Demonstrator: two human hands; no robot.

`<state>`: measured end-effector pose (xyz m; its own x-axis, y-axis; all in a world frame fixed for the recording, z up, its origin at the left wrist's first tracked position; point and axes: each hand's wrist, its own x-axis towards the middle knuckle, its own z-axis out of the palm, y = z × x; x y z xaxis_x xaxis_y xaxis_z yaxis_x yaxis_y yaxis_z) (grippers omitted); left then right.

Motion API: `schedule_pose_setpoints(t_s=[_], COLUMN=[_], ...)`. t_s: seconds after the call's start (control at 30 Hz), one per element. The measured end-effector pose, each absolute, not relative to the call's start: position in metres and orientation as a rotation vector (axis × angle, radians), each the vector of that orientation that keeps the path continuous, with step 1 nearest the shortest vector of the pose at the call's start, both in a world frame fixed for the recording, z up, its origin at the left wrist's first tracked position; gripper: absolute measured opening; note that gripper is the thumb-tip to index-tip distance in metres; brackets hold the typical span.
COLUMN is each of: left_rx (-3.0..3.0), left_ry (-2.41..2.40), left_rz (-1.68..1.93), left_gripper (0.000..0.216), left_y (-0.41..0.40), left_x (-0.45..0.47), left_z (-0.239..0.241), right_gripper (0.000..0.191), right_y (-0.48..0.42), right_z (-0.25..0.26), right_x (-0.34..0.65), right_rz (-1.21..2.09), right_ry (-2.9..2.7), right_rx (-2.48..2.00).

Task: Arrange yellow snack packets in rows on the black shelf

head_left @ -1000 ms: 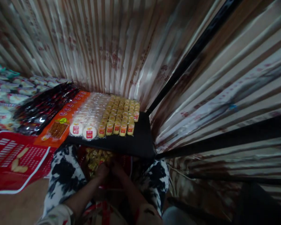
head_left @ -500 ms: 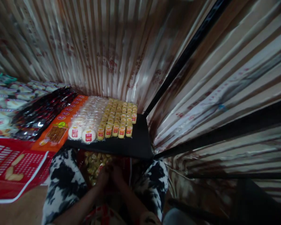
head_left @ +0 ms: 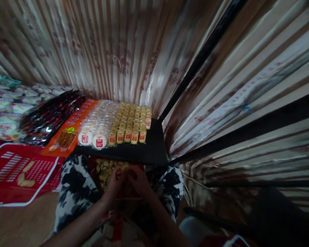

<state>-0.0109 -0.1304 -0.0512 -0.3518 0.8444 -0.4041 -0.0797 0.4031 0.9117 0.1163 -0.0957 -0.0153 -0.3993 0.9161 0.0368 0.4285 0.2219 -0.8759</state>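
Head view: left hand (head_left: 115,180) and right hand (head_left: 138,179) close together between the knees, fingers curled; too dark to tell whether either grips anything. Small gold-yellow wrapped pieces (head_left: 105,171) lie in a heap just beside the left hand, below the near edge of the flat black tabletop (head_left: 154,145). On that top: rows of yellow oblong plastic-wrapped snacks (head_left: 127,136), then round white plastic-wrapped snacks (head_left: 99,141), then a flat orange printed bag (head_left: 64,139).
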Motion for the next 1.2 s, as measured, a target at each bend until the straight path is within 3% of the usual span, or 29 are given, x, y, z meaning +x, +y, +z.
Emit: schedule_pose_setpoints(t_s=[0.1, 0.3, 0.43, 0.73, 0.83, 1.2], left_rx=[0.727, 0.83, 0.997, 1.301, 1.283, 1.114], left_ry=[1.493, 1.422, 1.51, 1.637, 1.579, 1.318], left_rz=[1.2, 1.156, 1.117, 1.085, 1.146, 1.25], left_gripper=[0.049, 0.034, 0.027, 0.042, 0.038, 0.039], left_y=[-0.128, -0.105, -0.085, -0.041, -0.029, 0.03], left_x=[-0.005, 0.012, 0.026, 0.065, 0.079, 0.109], left_z=[-0.026, 0.013, 0.025, 0.035, 0.04, 0.01], right_gripper=[0.014, 0.047, 0.04, 0.043, 0.044, 0.047], right_y=[-0.094, -0.085, -0.076, -0.035, -0.01, 0.075], right_z=[0.001, 0.002, 0.005, 0.006, 0.002, -0.007], right_x=[0.125, 0.132, 0.141, 0.175, 0.179, 0.171], right_rz=[1.217, 1.329, 1.258, 0.911, 0.759, 0.799], right_ry=[-1.731, -1.287, -1.238, -1.182, -1.178, -1.161], right_rx=[-1.184, -1.237, -1.279, -1.41, -1.438, -1.399])
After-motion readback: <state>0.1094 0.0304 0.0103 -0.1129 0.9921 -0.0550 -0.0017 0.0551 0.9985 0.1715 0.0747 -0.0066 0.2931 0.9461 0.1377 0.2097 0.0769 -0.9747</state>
